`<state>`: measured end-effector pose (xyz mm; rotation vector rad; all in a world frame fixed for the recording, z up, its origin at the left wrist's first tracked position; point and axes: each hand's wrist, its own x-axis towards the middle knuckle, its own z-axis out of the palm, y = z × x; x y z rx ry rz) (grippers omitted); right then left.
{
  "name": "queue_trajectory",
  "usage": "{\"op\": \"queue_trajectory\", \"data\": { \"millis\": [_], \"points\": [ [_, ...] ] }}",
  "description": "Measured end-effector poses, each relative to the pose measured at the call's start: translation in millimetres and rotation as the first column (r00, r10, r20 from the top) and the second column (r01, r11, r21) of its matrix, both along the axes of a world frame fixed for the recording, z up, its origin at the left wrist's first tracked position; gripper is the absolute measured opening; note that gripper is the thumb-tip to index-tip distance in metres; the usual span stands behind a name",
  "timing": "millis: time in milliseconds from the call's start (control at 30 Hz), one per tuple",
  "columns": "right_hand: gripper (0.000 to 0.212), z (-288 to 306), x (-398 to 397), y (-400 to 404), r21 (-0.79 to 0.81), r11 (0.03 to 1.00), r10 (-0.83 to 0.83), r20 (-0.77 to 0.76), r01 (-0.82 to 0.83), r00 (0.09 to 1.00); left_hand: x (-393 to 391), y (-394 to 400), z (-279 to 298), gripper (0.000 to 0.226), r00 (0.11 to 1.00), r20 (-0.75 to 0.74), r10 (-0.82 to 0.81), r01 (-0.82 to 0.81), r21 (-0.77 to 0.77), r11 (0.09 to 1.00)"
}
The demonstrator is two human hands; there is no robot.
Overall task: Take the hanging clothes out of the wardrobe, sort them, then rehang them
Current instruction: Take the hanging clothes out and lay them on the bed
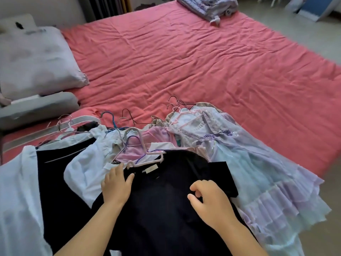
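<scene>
A bed with a coral-pink cover (184,58) fills the view; grey pillows (35,61) lie at 10 o'clock, folded bedding (208,5) at 1 o'clock. Hanging clothes on hangers are spread along the near edge: a black garment (166,200) at 6 o'clock, a white blouse (88,163) at 8 o'clock, a pale blue-lilac ruffled dress (258,172) at 4 o'clock. My left hand (116,185) lies flat on the black garment's shoulder, grip open. My right hand (210,198) pinches its fabric with curled fingers.

A home bedroom: bed (203,58), pillow (36,63).
</scene>
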<state>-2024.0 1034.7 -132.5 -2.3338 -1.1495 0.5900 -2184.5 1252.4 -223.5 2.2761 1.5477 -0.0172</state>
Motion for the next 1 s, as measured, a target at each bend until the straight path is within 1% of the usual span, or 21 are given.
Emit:
{"op": "queue_trajectory", "data": {
  "millis": [67,133,233,300,367,433,567,633,733,800,900,967,1000],
  "points": [
    [0.016,-8,-3,2,-0.034,0.999,-0.001,-0.029,0.0,1.0,-3,-5,-11,0.057,0.984,-0.153,-0.093,0.097,0.019,0.995],
    [0.015,-14,-6,2,-0.047,0.999,-0.01,-0.048,0.008,0.999,-8,-14,-19,0.061,0.937,-0.296,-0.185,0.186,-0.024,0.982],
    [0.014,-18,-7,-1,-0.054,0.998,-0.034,-0.054,0.031,0.998,-18,-24,-28,0.066,0.865,-0.415,-0.28,0.209,-0.209,0.955],
    [0.015,-18,-8,-5,-0.055,0.998,-0.046,-0.051,0.043,0.998,-20,-23,-26,0.068,0.839,-0.426,-0.338,0.205,-0.328,0.922],
    [0.016,-14,-11,-11,-0.049,0.997,-0.07,-0.05,0.067,0.996,-16,-19,-16,0.067,0.843,-0.411,-0.347,0.197,-0.364,0.91],
    [0.016,-8,-15,-20,-0.035,0.995,-0.096,-0.056,0.094,0.994,-7,-16,0,0.062,0.866,-0.368,-0.34,0.221,-0.328,0.918],
    [0.017,8,-25,-52,-0.011,0.988,-0.157,-0.061,0.156,0.986,7,-38,44,0.056,0.897,-0.201,-0.393,0.34,-0.251,0.906],
    [0.017,20,-33,-77,-0.014,0.98,-0.198,-0.066,0.198,0.978,9,-64,68,0.054,0.888,-0.121,-0.444,0.407,-0.242,0.881],
    [0.017,37,-48,-122,0.0,0.963,-0.269,-0.049,0.269,0.962,10,-112,99,0.052,0.851,-0.03,-0.525,0.507,-0.219,0.834],
    [0.017,50,-62,-159,0.011,0.943,-0.332,-0.016,0.332,0.943,10,-151,117,0.05,0.793,0.006,-0.609,0.599,-0.191,0.778],
    [0.015,67,-87,-218,0.037,0.895,-0.445,0.026,0.444,0.895,8,-210,140,0.049,0.655,0.035,-0.755,0.749,-0.159,0.643],
    [0.016,73,-112,-263,0.063,0.84,-0.542,0.057,0.539,0.838,5,-255,155,0.049,0.532,0.045,-0.845,0.842,-0.136,0.523],
    [0.021,76,-127,-286,0.076,0.801,-0.598,0.068,0.593,0.799,3,-279,163,0.05,0.461,0.043,-0.886,0.883,-0.121,0.454]
  ]
}}
